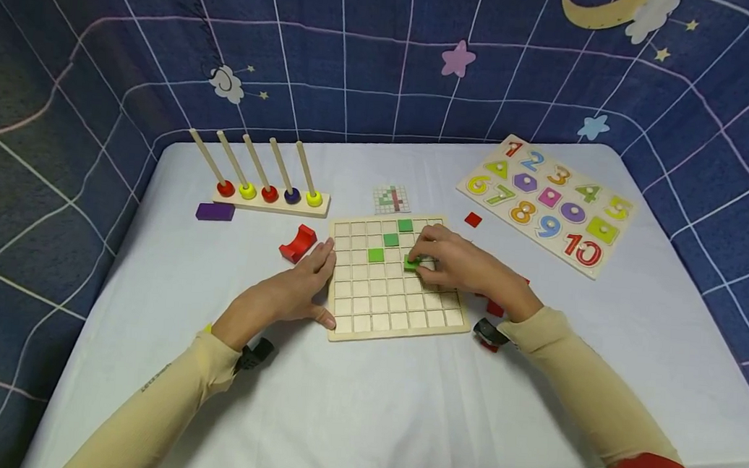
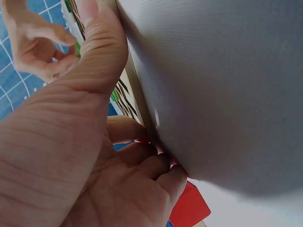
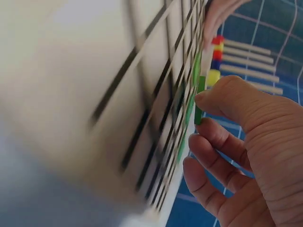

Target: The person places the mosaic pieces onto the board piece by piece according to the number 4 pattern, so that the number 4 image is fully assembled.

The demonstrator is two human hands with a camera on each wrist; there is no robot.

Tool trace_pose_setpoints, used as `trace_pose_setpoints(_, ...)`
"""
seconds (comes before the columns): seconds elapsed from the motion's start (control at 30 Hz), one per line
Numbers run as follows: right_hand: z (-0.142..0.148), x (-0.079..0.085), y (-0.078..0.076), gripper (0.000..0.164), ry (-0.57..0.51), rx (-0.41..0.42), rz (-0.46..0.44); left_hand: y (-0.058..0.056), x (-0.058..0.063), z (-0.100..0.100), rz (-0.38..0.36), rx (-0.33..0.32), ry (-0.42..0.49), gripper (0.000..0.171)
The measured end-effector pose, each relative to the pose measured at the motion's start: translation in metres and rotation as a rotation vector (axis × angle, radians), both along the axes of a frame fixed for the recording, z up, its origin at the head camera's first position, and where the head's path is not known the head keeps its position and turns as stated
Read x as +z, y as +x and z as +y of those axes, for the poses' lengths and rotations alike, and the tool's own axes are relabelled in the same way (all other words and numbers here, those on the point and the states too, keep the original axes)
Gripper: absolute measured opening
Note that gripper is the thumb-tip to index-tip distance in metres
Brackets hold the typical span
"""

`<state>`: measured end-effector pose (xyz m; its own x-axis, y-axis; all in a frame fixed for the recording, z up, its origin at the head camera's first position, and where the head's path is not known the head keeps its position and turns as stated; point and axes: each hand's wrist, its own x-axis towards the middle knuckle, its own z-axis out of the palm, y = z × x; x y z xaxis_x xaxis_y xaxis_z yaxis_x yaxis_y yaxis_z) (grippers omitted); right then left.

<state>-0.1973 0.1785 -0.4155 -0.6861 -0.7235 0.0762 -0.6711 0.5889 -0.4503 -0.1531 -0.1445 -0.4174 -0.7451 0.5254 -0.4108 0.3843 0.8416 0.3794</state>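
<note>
A wooden grid board (image 1: 368,328) lies on the white table, with green square tiles in some cells, such as one tile (image 1: 376,255). My right hand (image 1: 460,265) pinches another green tile (image 3: 200,100) between thumb and index finger, just over the board. In the right wrist view this tile stands on edge, close to the grid. My left hand (image 1: 295,286) rests along the board's left edge, fingers extended and thumb at the near left corner. The left wrist view shows its fingertips touching the board's side. A small pattern card (image 1: 391,200) lies behind the board.
Beyond the left hand are a red arch block (image 1: 298,244), a purple block (image 1: 215,212) and a peg stand with rings (image 1: 272,205). A number puzzle (image 1: 546,202) lies at the back right. Red tiles lie right of the board, one red tile (image 1: 473,219) near the puzzle.
</note>
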Motion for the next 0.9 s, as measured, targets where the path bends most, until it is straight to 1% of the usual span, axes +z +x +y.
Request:
trace_pose_setpoints(0.17,-0.026,0.003,-0.003,0.016,-0.005,0.083,0.015,-0.001,0.001,0.000,0.006,0.002,0.004,0.125)
trace_pose_setpoints(0.33,-0.048,0.001,-0.007,0.015,-0.003,0.152,0.024,-0.001,0.000,0.000,0.003,-0.001,-0.002,0.125)
trace_pose_setpoints(0.43,-0.059,-0.001,-0.009,0.015,0.016,0.168,0.020,-0.001,0.000,0.000,0.003,-0.002,-0.003,0.125)
trace_pose_setpoints(0.57,-0.069,-0.005,-0.011,0.016,0.044,0.169,-0.016,-0.001,0.001,-0.001,0.000,-0.004,0.003,0.126)
trace_pose_setpoints(0.7,-0.076,-0.007,-0.010,0.016,0.053,0.172,-0.034,-0.001,0.001,-0.001,-0.007,-0.001,0.006,0.127)
trace_pose_setpoints(0.8,-0.079,-0.007,-0.009,0.016,0.054,0.174,-0.011,-0.002,0.001,-0.002,-0.016,0.006,0.007,0.128)
trace_pose_setpoints(0.9,-0.080,-0.007,-0.007,0.014,0.053,0.184,0.034,-0.002,0.000,-0.001,-0.020,0.010,0.010,0.128)
